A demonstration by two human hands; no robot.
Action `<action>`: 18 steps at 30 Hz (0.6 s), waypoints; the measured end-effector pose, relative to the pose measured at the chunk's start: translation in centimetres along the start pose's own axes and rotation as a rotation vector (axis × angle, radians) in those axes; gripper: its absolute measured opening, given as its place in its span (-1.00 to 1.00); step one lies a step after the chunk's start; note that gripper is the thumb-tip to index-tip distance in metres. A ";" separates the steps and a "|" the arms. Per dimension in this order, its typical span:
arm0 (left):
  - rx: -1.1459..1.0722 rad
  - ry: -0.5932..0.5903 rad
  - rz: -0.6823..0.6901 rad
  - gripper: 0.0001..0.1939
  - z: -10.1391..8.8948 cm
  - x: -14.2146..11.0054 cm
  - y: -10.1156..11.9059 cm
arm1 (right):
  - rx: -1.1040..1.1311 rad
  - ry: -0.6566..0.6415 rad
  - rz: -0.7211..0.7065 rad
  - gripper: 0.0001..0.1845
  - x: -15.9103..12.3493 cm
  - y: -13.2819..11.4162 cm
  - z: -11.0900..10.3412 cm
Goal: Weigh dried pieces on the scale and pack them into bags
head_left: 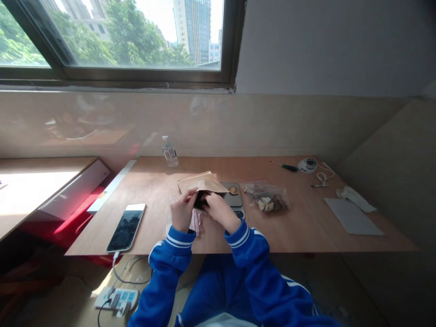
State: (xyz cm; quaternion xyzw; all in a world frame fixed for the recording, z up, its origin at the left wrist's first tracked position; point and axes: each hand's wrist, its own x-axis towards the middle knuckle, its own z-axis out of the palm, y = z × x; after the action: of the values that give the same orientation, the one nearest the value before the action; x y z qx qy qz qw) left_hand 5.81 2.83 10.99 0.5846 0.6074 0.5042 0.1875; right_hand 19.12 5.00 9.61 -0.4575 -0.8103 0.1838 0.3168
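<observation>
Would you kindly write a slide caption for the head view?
Left hand holding a brown paper bag while the right hand reaches inside, over a wooden table.

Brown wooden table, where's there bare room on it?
Bare wood shows between the dark-screened phone and clear plastic bottle, and between the clear bag of brown pieces and grey sheet. Crowded: around the left hand, right hand, brown paper pouch and grey scale.

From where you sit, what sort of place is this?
Probably an indoor workspace, perhaps a study room or office: a wood-topped table holds a screwdriver, a second desk stands to its left, and daylight enters through a window.
</observation>
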 end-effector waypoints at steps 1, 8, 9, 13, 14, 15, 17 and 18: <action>0.000 -0.008 0.004 -0.79 0.0 0.0 0.0 | 0.016 -0.018 -0.012 -0.83 -0.3 -0.2 -0.7; 0.027 -0.016 0.022 -0.78 0.2 0.3 -0.3 | 0.342 0.133 -0.061 -0.84 -3.9 -0.5 -4.6; 0.035 -0.010 0.024 -0.78 0.1 0.4 -0.3 | 0.375 0.183 -0.053 -0.84 -4.5 -0.1 -4.8; 0.057 -0.003 0.033 -0.76 -0.3 1.1 -0.2 | 0.350 0.450 0.056 -0.83 -6.5 3.3 -5.0; 0.055 -0.003 0.034 -0.76 -0.4 1.2 -0.1 | 0.305 0.486 0.080 -0.82 -6.6 4.4 -4.8; 0.051 -0.002 0.036 -0.76 -0.4 1.4 -0.1 | 0.252 0.489 0.093 -0.82 -6.7 5.4 -4.6; 0.045 0.001 0.036 -0.77 -0.5 1.6 0.1 | 0.136 0.408 0.081 -0.81 -6.2 6.9 -3.9; 0.044 -0.001 0.037 -0.77 -0.5 1.6 0.1 | 0.074 0.349 0.063 -0.80 -5.8 7.4 -3.6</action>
State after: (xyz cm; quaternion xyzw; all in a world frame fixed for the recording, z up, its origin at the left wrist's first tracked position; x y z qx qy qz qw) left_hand 5.09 4.09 11.89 0.5998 0.6075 0.4937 0.1656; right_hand 28.37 3.87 5.85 -0.4955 -0.7211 0.1410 0.4633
